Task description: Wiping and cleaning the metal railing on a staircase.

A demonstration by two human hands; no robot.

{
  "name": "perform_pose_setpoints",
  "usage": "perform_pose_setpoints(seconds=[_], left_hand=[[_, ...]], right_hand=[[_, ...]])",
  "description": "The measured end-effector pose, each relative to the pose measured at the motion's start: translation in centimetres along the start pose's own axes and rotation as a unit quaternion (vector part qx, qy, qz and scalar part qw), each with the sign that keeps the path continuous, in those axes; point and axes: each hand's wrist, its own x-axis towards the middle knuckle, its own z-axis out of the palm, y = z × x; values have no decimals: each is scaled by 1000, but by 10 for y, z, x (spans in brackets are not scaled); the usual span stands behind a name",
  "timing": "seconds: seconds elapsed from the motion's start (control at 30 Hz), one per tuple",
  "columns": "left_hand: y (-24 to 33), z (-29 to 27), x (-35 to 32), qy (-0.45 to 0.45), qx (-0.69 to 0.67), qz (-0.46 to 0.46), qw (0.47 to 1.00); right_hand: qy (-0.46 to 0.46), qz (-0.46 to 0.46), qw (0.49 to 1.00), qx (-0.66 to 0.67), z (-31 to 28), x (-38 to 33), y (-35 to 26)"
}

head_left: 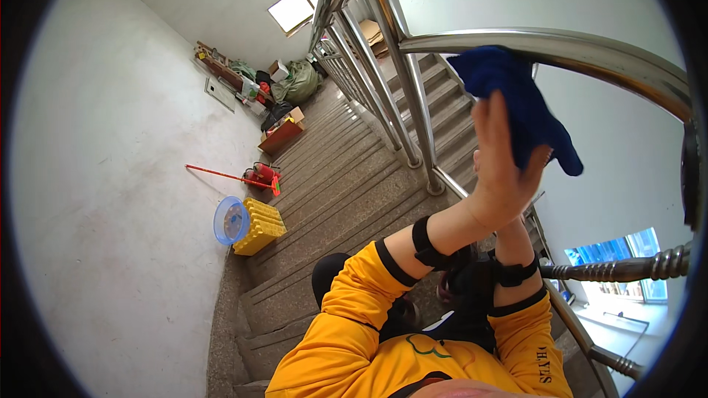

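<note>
blue cloth (pixel 525 96) sits at the metal handrail (pixel 597 50), your left hand (pixel 505 180) against it with fingers spread apart, while your right hand (pixel 510 230), mostly hidden behind, shows too little to tell its grip.

A flight of grey-brown speckled stone stairs (pixel 343 180) with grooved treads carries everything, running along a scuffed white wall (pixel 125 177). Near the wall, a ribbed yellow crate (pixel 262 227) rests on a step, a translucent blue plastic basin (pixel 231 220) at its upper end. Just beyond, red fire extinguishers (pixel 260 174) stand close together, with a red-handled broom (pixel 214 172) propped beside them. Farther along lie an open cardboard box (pixel 283 137), a black bag (pixel 276 115) and a bulky green sack (pixel 298 81). On the open side, the round foot (pixel 436 189) of a steel railing post sits on the stone.
</note>
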Motion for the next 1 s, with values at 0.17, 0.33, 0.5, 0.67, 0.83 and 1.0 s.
perform_pose_setpoints(seconds=[0.17,0.33,0.5,0.67,0.83,1.0], left_hand=[[2,-10,38,62,-396,-250,881],[-4,-21,47,13,-462,-322,826],[-4,-35,64,-121,-425,-465,767],[-22,-23,53,-148,-430,-390,801],[-34,-19,41,-181,-385,-307,851],[-45,-20,26,-224,-393,-304,838]], right_hand=[[35,-47,998,-9,1,4,-3],[63,-94,993,-12,8,7,-8],[5,-46,994,100,3,7,-7],[2,-6,980,198,8,5,9],[16,-9,999,-45,4,1,20],[5,-57,997,-52,2,9,12]])
